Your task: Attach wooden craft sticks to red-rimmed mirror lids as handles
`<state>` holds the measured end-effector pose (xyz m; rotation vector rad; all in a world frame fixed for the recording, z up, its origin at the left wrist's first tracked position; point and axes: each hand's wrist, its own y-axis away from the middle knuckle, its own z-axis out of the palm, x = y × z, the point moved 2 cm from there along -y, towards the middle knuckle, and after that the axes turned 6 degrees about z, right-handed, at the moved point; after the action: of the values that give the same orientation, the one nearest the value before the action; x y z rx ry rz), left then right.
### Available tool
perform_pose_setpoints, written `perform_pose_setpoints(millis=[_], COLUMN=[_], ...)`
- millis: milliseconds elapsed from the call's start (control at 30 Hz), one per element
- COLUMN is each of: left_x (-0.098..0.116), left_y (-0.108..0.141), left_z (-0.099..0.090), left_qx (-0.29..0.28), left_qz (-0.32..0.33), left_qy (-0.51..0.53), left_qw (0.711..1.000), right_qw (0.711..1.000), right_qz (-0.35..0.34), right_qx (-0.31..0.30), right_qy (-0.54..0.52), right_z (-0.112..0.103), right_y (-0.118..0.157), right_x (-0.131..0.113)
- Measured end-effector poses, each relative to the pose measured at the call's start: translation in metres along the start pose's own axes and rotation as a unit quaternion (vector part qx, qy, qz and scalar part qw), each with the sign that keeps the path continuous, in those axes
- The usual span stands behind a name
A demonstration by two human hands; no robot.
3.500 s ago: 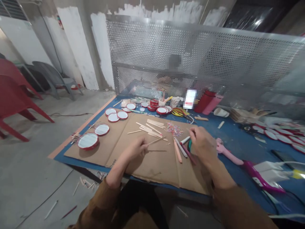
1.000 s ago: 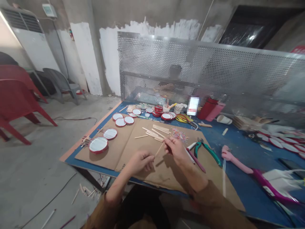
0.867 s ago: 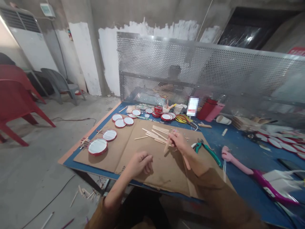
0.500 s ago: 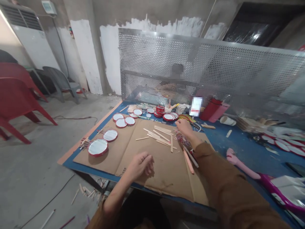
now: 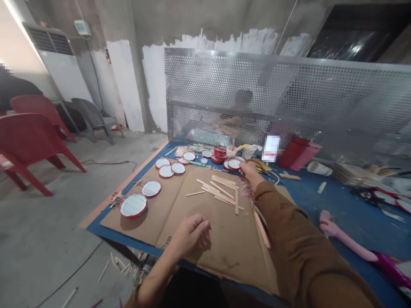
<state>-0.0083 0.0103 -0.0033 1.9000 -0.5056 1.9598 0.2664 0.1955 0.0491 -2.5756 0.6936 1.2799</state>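
Moved: right hand [image 5: 249, 170] now out at the far end of the cardboard sheet [image 5: 231, 261], just beside the red-rimmed round discs [image 5: 233, 164]; left hand [image 5: 192, 233] stays by the sheet's near edge.
Sticks: around ten flat wooden craft sticks [image 5: 221, 190], exact count unclear. Loose overlapping pile mid-sheet, thin, straight, round-ended, pale bare wood. One lies a little apart on the pile's right side, pointing at the person.
Discs: about ten loose, plus one red stack [image 5: 220, 152]. Two on the sheet at left, three at its far-left corner, the rest along the far edge. Shiny white faces, red rims.
Left grip: open, fingers loosely curled, nothing in it. Hangs over the sheet; contact unclear.
Right grip: fingers small and partly hidden; cannot tell if open or holding something.
Near right hand: tangle of thin coloured strands [image 5: 246, 191] on the sheet just below it. Pink stick [image 5: 262, 229] lies along the brown sleeve [image 5: 289, 239].
Base: creased brown cardboard, flat on the blue-topped bench [image 5: 340, 196].
Beyond: perforated metal screen [image 5: 244, 72] behind the bench, one blurred person [image 5: 244, 100] seen through it. Red plastic chair [image 5: 28, 141] on the concrete floor [image 5: 41, 239] at left.
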Motion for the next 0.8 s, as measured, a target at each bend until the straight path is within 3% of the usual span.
perform_pose_setpoints(millis=[133,267,367,400,467,533,567,600,667,800], left_x=[0.003,0.002,-0.001,-0.002,-0.003,-0.004,-0.003,-0.002,0.0,0.003], left_y=[-0.002,-0.009,-0.013,-0.013,-0.012,-0.011,-0.01,-0.01,-0.009,-0.006], left_z=[-0.002,-0.003,0.0,0.001,0.002,0.002,0.002,0.002,0.002,0.003], left_qx=[0.028,0.073,0.023,0.003,-0.022,-0.027,-0.025,-0.019,0.0,0.018], left_qz=[0.009,-0.004,-0.023,-0.028,-0.036,-0.04,-0.036,-0.029,-0.012,-0.01], left_qy=[0.029,0.041,0.013,-0.001,-0.025,-0.041,-0.049,-0.06,-0.083,-0.093], left_qw=[0.999,0.996,0.999,1.0,0.999,0.998,0.998,0.998,0.996,0.995], right_qw=[0.998,0.99,0.979,0.978,0.963,0.949,0.952,0.956,0.931,0.922], right_qz=[0.034,-0.002,-0.062,-0.089,-0.094,-0.089,-0.102,-0.123,-0.125,-0.088], right_qx=[-0.049,-0.137,-0.184,-0.176,-0.237,-0.278,-0.246,-0.17,-0.022,-0.001], right_qy=[0.024,0.039,0.057,0.067,0.084,0.12,0.153,0.206,0.343,0.377], right_z=[-0.017,-0.012,-0.002,-0.001,-0.001,-0.011,-0.02,-0.03,-0.05,-0.06], right_y=[0.04,0.127,0.198,0.215,0.233,0.226,0.215,0.201,0.171,0.133], right_x=[-0.004,-0.001,0.007,0.009,0.016,0.023,0.026,0.028,0.033,0.043])
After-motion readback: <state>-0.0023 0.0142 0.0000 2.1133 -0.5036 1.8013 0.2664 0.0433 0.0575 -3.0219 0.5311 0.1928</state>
